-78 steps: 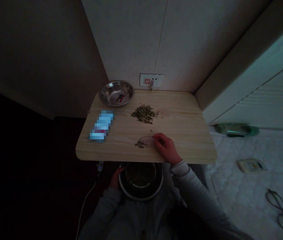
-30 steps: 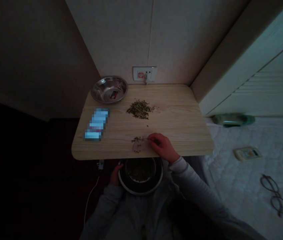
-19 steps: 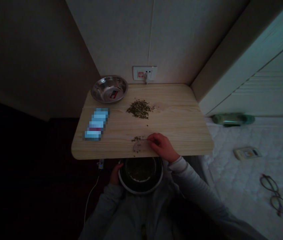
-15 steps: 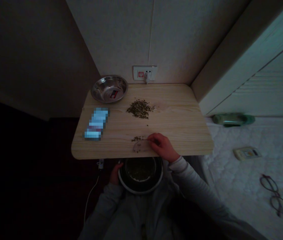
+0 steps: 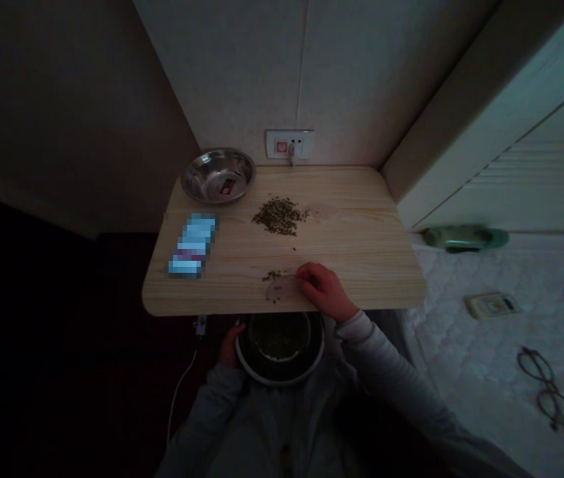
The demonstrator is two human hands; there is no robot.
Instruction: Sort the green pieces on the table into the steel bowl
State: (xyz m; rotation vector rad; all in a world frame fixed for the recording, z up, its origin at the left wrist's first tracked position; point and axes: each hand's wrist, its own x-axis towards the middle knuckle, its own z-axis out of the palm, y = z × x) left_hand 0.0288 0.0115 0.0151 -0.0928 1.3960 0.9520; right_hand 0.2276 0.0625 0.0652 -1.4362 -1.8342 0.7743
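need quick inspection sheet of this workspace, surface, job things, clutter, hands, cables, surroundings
Surface: pale wood-grain tabletop with rounded corners.
Job things: larger pile of small dark-green grains toward the back; smaller scatter of dark grains near the front edge, by a thin clear plastic-looking piece; dark round bowl with pale rim below that edge, contents too dark to tell.
Clutter: shiny round metal bowl, back left; pixelated bright-blue rectangle, left.
Hands: left hand grips the dark bowl's side; right hand pinches the clear piece.
Cables: thin white cable hangs below the tabletop's left; clear plug in the white wall socket.
Surroundings: white quilted bedding at right, with a green bottle-like item and thin-framed eyeglasses.
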